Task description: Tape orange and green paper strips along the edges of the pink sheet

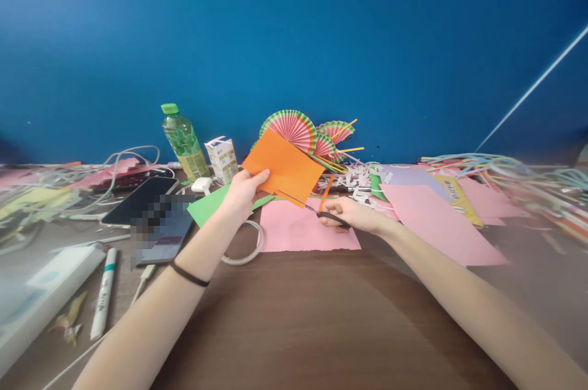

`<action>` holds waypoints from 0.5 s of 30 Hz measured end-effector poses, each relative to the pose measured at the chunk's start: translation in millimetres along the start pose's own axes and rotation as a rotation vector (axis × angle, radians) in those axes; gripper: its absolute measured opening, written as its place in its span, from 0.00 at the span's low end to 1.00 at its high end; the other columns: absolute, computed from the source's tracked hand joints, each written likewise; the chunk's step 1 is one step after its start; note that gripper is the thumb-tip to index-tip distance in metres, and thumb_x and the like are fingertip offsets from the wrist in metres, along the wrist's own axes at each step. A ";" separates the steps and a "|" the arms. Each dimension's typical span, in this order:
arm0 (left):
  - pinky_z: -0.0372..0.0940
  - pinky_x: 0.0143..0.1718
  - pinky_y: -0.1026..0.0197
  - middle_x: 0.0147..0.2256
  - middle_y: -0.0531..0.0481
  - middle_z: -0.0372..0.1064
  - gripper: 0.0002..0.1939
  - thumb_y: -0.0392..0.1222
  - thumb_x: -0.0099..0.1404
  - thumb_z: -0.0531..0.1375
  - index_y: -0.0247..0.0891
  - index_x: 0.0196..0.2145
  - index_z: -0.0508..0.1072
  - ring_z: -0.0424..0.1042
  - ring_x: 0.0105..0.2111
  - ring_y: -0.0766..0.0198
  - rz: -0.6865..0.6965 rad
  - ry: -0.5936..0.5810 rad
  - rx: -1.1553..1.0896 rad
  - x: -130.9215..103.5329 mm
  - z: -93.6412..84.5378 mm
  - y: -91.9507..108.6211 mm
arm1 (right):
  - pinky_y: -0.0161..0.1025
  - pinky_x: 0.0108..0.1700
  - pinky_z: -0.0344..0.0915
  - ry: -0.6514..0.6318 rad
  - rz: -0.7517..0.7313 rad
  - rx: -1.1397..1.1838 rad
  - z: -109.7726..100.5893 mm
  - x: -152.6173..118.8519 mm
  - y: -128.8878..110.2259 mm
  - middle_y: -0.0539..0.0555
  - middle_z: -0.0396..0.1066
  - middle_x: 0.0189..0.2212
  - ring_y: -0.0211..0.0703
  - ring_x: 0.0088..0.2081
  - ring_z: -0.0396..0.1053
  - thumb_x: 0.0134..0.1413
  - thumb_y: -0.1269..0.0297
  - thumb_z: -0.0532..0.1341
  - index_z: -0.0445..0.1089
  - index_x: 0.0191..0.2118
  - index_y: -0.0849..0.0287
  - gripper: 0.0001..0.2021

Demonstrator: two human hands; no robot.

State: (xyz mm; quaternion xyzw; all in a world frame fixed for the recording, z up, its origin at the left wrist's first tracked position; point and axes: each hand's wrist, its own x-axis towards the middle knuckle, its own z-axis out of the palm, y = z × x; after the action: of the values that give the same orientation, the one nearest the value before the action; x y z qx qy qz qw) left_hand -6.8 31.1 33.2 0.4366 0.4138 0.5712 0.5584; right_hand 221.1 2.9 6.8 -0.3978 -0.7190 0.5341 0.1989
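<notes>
The person's left hand (247,192) is pinching an orange sheet (285,166) by its left part, while the right hand (351,214) is gripping scissors (331,217), their blades pointing leftward along the sheet's near long edge. The raised sheet is slanting, its long axis running from the nearer left hand down toward the right, where a narrow orange strip (327,192) is sticking up beside the scissors. Below, a pink sheet (312,238) is lying on the brown table (316,316), with paper fans (288,127) standing behind.
</notes>
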 end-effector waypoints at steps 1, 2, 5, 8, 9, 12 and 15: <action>0.70 0.28 0.63 0.36 0.44 0.73 0.13 0.32 0.50 0.61 0.32 0.37 0.71 0.73 0.31 0.61 0.004 -0.011 0.032 0.5 -2.1 1.3 | 0.31 0.20 0.46 0.003 0.007 0.008 -0.2 0.1 -0.1 0.44 0.55 0.15 0.28 0.17 0.51 0.44 0.51 0.59 0.55 0.22 0.60 0.18; 0.70 0.29 0.62 0.36 0.44 0.73 0.14 0.32 0.49 0.62 0.32 0.37 0.71 0.73 0.31 0.61 0.007 -0.019 0.060 1.0 -4.2 2.6 | 0.31 0.20 0.46 0.009 0.013 0.006 -0.3 0.1 0.0 0.44 0.55 0.15 0.28 0.17 0.51 0.44 0.51 0.59 0.56 0.22 0.60 0.18; 0.71 0.30 0.59 0.39 0.43 0.72 0.17 0.32 0.47 0.63 0.32 0.38 0.71 0.73 0.33 0.58 0.045 -0.003 0.081 2.8 -8.9 5.4 | 0.31 0.20 0.46 0.017 0.029 -0.035 -0.5 0.3 0.3 0.44 0.55 0.14 0.28 0.17 0.51 0.43 0.51 0.59 0.57 0.24 0.61 0.17; 0.70 0.33 0.59 0.43 0.43 0.71 0.18 0.31 0.48 0.62 0.34 0.39 0.71 0.72 0.38 0.57 0.104 0.056 -0.027 5.4 -9.6 5.8 | 0.31 0.21 0.48 -0.001 0.051 -0.061 -0.2 -0.3 -0.5 0.43 0.56 0.14 0.29 0.17 0.52 0.42 0.52 0.60 0.58 0.25 0.60 0.16; 0.70 0.34 0.60 0.43 0.43 0.71 0.18 0.29 0.48 0.62 0.35 0.39 0.71 0.72 0.39 0.57 0.113 0.078 -0.079 6.2 -8.9 5.7 | 0.31 0.21 0.49 -0.008 0.054 -0.071 0.1 -0.7 -1.1 0.43 0.57 0.14 0.30 0.17 0.53 0.42 0.52 0.60 0.58 0.25 0.60 0.16; 0.70 0.35 0.62 0.42 0.44 0.71 0.16 0.26 0.51 0.59 0.36 0.38 0.71 0.72 0.39 0.60 0.107 0.150 -0.225 7.2 -4.3 6.2 | 0.32 0.23 0.51 -0.013 0.038 -0.135 1.5 -1.9 -3.6 0.45 0.60 0.15 0.31 0.18 0.56 0.44 0.52 0.59 0.58 0.25 0.59 0.16; 0.70 0.37 0.63 0.40 0.46 0.72 0.15 0.25 0.52 0.57 0.36 0.37 0.71 0.72 0.39 0.61 0.082 0.211 -0.313 4.8 2.6 7.8 | 0.33 0.24 0.53 0.000 -0.002 -0.166 5.6 -2.4 -6.1 0.46 0.63 0.17 0.33 0.20 0.58 0.49 0.50 0.55 0.56 0.27 0.59 0.15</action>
State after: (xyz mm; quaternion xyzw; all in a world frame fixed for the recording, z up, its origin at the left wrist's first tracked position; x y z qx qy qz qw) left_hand -6.4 35.5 41.5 0.2986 0.3582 0.6933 0.5494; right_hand 216.3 -3.1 10.7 -0.4122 -0.7612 0.4724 0.1660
